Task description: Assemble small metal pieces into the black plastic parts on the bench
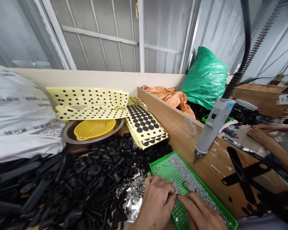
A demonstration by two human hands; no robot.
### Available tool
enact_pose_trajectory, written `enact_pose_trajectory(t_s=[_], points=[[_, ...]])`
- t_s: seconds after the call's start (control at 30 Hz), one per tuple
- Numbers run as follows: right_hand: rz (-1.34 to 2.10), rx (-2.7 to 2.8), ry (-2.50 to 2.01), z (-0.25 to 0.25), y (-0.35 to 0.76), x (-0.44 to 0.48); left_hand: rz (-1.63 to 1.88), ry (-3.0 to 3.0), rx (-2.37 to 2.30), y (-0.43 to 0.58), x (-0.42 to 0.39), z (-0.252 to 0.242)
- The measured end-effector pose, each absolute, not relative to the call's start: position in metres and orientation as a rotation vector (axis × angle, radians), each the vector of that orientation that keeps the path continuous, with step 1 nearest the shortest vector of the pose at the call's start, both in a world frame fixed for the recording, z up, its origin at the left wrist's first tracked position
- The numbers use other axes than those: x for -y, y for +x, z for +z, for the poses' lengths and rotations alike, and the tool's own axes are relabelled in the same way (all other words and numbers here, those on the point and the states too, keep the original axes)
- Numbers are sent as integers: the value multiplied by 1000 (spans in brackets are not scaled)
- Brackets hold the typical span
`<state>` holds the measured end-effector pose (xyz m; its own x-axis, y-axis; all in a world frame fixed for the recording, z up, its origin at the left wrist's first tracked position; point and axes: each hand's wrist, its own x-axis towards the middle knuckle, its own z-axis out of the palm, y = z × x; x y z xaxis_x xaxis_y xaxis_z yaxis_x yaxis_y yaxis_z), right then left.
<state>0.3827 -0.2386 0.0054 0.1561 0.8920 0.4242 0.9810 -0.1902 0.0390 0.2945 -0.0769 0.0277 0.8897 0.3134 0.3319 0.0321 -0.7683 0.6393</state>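
Observation:
Over a shallow green tray with a perforated bottom, both hands are close together. My left hand is closed, its thumb and fingertips pinched near the tray's middle. My right hand is closed too, its fingertips meeting those of the left. Whatever small piece is between them is hidden. Two grey, rough-looking lumps show at the fingertips; I cannot tell whether they are finger coverings. Many small silver screws lie along the tray's right side. Beside my left hand is a pile of shiny metal clips.
Black plastic parts heap across the left. Behind are a yellow strainer in a metal bowl and dotted sticker sheets. An electric screwdriver hangs at right beside a wooden divider. Another person's hands work beyond.

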Motion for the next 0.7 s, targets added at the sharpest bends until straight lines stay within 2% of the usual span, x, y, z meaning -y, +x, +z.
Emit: enact_pose_trajectory(t_s=[0.17, 0.33, 0.4, 0.5, 0.7], points=[[-961, 1932, -2215, 1, 381, 233, 598, 2313, -215, 288, 78, 30], [-975, 1912, -2272, -2, 376, 222, 731, 2372, -183, 287, 79, 40], [-826, 1878, -2267, 1, 375, 217, 783, 2415, -146, 286, 79, 48], [-426, 1756, -2150, 8, 373, 213, 875, 2463, -70, 282, 76, 57], [314, 1148, -1554, -3, 360, 212, 901, 2377, -20, 266, 69, 48]])
